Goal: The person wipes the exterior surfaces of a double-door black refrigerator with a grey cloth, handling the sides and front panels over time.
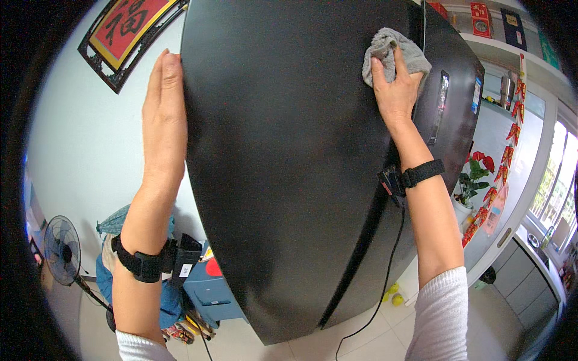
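A large dark refrigerator (289,158) fills the middle of the head view. Near its upper right, beside the gap between the door panels, my right hand (397,90) presses a crumpled grey cloth (384,52) against the dark surface, with some fingers spread over the fabric. My left hand (165,99) rests along the refrigerator's left edge, fingers straight and close together, palm turned towards the side; it holds nothing visible. Black straps with small devices go round both forearms, and a thin black cable (393,266) hangs from the right one.
At the lower left stand a black fan (63,250) and a blue cabinet (212,289). A framed red picture (128,27) hangs on the left wall. To the right are a potted plant with red flowers (474,173), a red hanging decoration (506,155) and a sliding door.
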The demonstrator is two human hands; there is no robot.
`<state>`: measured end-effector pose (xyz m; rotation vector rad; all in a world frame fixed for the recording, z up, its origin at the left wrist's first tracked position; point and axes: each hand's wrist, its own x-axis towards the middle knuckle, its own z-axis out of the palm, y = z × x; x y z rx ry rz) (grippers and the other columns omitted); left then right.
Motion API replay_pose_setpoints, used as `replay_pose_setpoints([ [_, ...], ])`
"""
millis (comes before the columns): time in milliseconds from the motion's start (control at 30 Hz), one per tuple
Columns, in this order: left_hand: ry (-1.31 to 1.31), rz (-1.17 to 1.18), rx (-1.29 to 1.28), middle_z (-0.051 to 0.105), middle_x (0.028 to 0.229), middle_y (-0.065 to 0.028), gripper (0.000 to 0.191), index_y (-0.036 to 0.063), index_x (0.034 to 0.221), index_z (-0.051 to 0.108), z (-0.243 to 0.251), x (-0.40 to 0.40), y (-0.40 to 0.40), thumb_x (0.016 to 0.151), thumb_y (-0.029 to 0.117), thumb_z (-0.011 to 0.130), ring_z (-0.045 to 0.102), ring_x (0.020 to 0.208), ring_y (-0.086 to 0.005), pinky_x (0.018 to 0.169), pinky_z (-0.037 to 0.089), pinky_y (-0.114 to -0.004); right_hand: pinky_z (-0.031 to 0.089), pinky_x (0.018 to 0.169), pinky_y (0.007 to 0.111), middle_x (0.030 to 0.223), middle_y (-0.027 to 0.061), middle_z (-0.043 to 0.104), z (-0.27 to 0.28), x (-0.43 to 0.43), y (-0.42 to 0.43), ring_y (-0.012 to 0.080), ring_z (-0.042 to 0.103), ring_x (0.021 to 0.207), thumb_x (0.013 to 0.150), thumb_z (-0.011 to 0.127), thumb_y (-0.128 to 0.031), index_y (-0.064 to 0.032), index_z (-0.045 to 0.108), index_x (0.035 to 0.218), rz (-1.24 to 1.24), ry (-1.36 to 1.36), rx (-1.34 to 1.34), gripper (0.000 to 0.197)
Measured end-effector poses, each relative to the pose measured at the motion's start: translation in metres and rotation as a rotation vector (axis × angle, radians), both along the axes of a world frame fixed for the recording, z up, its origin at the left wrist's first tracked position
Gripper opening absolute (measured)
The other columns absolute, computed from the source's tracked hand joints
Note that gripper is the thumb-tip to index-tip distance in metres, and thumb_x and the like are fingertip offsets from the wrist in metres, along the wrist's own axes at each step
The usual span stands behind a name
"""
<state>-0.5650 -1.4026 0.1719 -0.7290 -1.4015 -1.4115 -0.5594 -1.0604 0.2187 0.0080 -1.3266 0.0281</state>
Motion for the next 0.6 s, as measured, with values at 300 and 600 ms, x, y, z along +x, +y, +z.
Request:
replay_pose_setpoints([
  [300,0.084,-0.045,-0.028,0.046,0.13,-0.0274,0.077,-0.0055,0.136,0.035,0.001,0.002,-0.008,0.092,0.058,0.037,0.042,0.125,-0.033,0.105,0.029,-0.035,0.044,0.085,0.042,0.101,0.02,0.056,-0.009,0.002,-0.077,0.0368,0.055,0.095,0.072,0.065,-0.009,-0.0128,0.053,0.124,0.107,-0.03,0.293,0.054],
  [600,0.046,-0.238,-0.016,0.047,0.131,-0.0222,0.071,-0.0033,0.135,0.038,0.008,-0.003,-0.021,0.093,0.054,0.039,0.041,0.125,-0.0273,0.104,0.029,-0.032,0.044,0.091,0.04,0.107,0.0143,0.047,-0.028,-0.004,-0.209,0.0356,0.05,0.108,0.053,0.078,-0.002,-0.013,0.064,0.104,0.576,-0.203,0.504,0.054],
])
